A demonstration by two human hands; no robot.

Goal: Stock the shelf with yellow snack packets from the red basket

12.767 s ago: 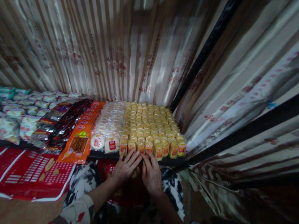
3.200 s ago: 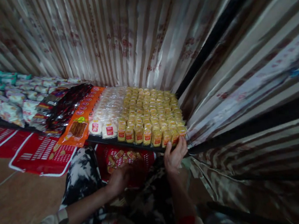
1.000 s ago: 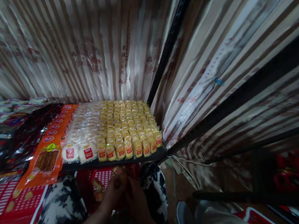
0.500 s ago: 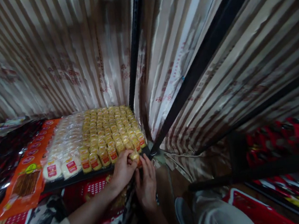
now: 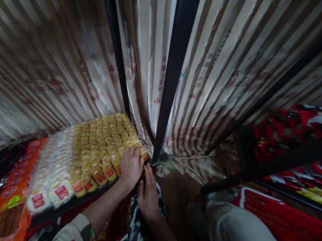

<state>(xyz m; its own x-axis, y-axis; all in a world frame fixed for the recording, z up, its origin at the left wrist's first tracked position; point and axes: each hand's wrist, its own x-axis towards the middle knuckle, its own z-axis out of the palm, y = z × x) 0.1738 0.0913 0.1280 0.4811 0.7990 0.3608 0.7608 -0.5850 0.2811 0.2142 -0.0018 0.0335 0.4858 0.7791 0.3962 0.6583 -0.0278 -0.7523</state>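
Note:
My left hand [image 5: 132, 166] reaches over the front right corner of a block of yellow wrapped cakes [image 5: 102, 143], its back toward me. Its fingers are bent down among the front packets, and whatever lies under them is hidden. Just below and right of it, my right hand [image 5: 149, 196] is held up with its fingers stretched out, close to the black shelf edge, and nothing shows in it. The yellow packets stand in tight rows with red labels on the front ones. Left of them are rows of white round wrapped cakes [image 5: 59, 191].
An orange snack bag [image 5: 10, 217] lies at the far left. A black post [image 5: 169, 68] rises beside the shelf corner, before striped curtains [image 5: 55, 71]. At right are red packs [image 5: 276, 129] on a rack and a red basket [image 5: 256, 202]. A pale-trousered leg [image 5: 235, 224] shows below.
Earlier both hands held a small yellow packet between their fingertips. Now the hands are apart, the left one over the front row, and that packet no longer shows. The view has swung right.

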